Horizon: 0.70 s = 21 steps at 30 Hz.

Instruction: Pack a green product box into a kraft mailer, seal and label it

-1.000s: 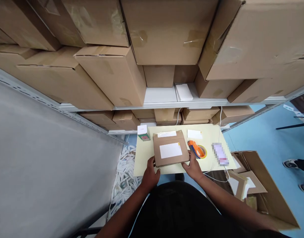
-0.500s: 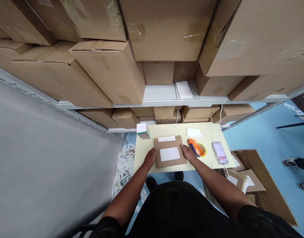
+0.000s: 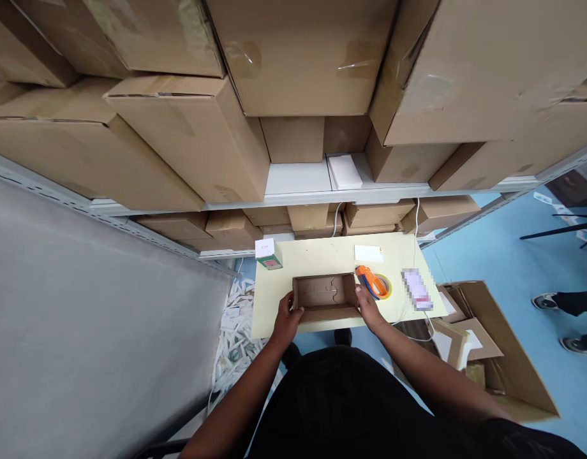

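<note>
A small brown cardboard box [image 3: 325, 296] rests on a pale yellow table [image 3: 317, 258], turned so its plain interlocking flaps face up. My left hand [image 3: 288, 315] grips the box's left end. My right hand [image 3: 367, 303] grips its right end. Both hands have fingers curled round the box edges. An orange tape dispenser [image 3: 374, 283] with a roll of tape lies just right of the box, close to my right hand.
A small white and green carton [image 3: 267, 254] stands at the table's back left. A white label [image 3: 369, 253] and a blurred phone [image 3: 416, 289] lie to the right. Shelves of large cardboard boxes [image 3: 193, 137] loom behind. An open carton [image 3: 485, 344] sits on the blue floor; another person's feet [image 3: 556, 319] are far right.
The box, lying flat with its white labels up, has been turned over between my hands; its plain flap side now faces up. Both hands have shifted to its ends.
</note>
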Tool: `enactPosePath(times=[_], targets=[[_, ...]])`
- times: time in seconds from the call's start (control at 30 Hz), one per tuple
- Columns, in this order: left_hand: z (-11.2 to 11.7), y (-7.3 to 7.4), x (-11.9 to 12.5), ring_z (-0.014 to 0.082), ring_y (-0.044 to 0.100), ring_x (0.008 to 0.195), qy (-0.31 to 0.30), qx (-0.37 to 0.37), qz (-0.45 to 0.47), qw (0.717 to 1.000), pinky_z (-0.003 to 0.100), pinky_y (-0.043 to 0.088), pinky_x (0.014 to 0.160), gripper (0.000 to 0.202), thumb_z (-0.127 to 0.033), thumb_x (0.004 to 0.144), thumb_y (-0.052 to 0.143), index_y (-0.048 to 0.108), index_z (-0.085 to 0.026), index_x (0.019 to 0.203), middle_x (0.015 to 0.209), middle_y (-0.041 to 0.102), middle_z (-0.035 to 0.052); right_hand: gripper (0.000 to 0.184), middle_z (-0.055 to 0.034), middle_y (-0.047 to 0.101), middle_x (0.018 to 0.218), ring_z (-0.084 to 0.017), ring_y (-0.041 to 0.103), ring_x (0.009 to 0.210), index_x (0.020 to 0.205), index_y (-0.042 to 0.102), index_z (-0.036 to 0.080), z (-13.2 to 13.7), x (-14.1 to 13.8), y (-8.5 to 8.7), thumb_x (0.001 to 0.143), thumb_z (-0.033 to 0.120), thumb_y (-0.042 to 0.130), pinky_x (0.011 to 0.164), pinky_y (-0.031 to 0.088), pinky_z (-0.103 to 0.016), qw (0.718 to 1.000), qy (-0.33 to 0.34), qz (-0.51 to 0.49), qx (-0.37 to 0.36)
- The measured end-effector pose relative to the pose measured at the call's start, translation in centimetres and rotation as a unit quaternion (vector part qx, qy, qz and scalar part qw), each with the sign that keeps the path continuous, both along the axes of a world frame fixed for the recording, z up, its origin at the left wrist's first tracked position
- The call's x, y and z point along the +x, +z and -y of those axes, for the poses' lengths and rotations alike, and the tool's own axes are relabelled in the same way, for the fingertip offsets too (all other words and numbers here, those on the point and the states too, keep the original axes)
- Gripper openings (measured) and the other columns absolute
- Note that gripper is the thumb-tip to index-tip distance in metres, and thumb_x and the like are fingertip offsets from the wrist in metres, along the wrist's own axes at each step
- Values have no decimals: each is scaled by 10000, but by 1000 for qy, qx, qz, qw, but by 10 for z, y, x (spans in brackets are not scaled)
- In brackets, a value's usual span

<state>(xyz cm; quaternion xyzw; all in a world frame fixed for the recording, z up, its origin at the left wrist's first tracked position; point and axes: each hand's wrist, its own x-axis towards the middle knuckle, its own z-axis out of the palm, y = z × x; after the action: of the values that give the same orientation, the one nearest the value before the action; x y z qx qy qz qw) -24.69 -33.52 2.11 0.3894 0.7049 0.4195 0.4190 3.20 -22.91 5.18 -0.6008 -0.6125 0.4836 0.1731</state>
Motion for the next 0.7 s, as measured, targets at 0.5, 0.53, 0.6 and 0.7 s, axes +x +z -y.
enactPosePath(times=[0.5,0.53,0.6,0.7], targets=[[-10,17,2,308,479,1453,70,-84,1,994,441,345,1214,641,-519,944,573,530,-161,1474,1493,592,144,623,-139,702,1336,-337,661,1222,1290,715,186,-10,5,0,856,618,605,1082,488,-445,998,-65,-4,-14],[-10,18,1,314,495,1438,65,-89,4,994,445,365,1195,657,-537,942,571,527,-156,1475,1475,606,149,593,-128,733,1276,-332,684,1177,1255,735,192,-12,5,2,864,613,587,1059,503,-439,998,-65,8,-10],[-11,23,0,322,510,1423,58,-95,8,994,447,387,1170,686,-571,930,576,531,-147,1468,1456,619,154,565,-101,781,1125,-317,727,1039,1206,755,200,-17,5,7,870,611,560,973,544,-429,998,-59,25,-11],[-14,33,-2,324,517,1414,46,-80,18,996,439,384,1167,695,-601,911,588,562,-139,1430,1459,616,161,553,-71,788,1008,-289,736,903,1181,750,205,-21,3,14,865,616,557,861,565,-403,998,-42,31,-29]])
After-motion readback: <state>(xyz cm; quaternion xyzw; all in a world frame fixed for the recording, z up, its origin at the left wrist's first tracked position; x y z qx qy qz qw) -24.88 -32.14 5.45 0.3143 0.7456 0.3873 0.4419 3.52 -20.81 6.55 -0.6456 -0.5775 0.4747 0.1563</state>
